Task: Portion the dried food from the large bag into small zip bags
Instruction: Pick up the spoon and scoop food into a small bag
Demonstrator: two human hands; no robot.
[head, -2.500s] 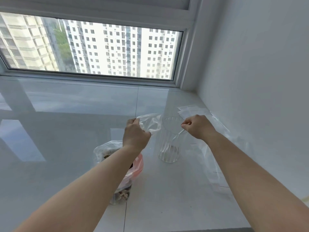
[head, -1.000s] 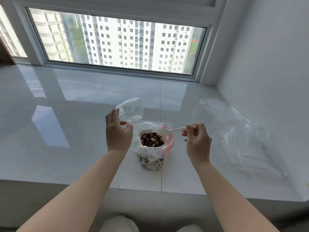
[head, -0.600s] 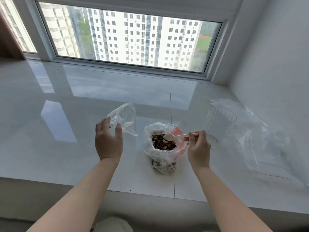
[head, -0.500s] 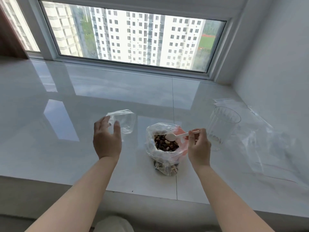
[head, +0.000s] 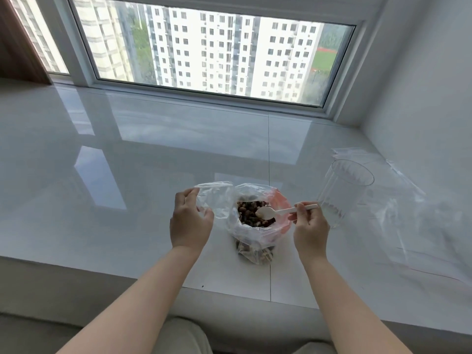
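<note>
Standing near the front edge of the sill (head: 127,154), the large bag (head: 258,226) is clear plastic with a pink-red tint on its right side; its mouth is rolled open and faces up. We see dried food (head: 251,217) inside, a mix of dark brown and lighter pieces, and more pieces show through the plastic at the base.

We see the left hand (head: 190,223) pinching a small bag (head: 214,200) between thumb and curled fingers. That bag is clear, crumpled and held above the sill just left of the large bag, touching its rim; we cannot tell whether its mouth is open.

We see the right hand (head: 310,226) gripping the handle of a white spoon (head: 278,212), fingers curled round it. The bowl of the spoon sits over the dried food at the large bag's mouth.

A ribbed clear cup (head: 342,192) stands upright just right of the right hand. Clear plastic sheets (head: 413,215) lie flat along the right edge by the wall.
</note>
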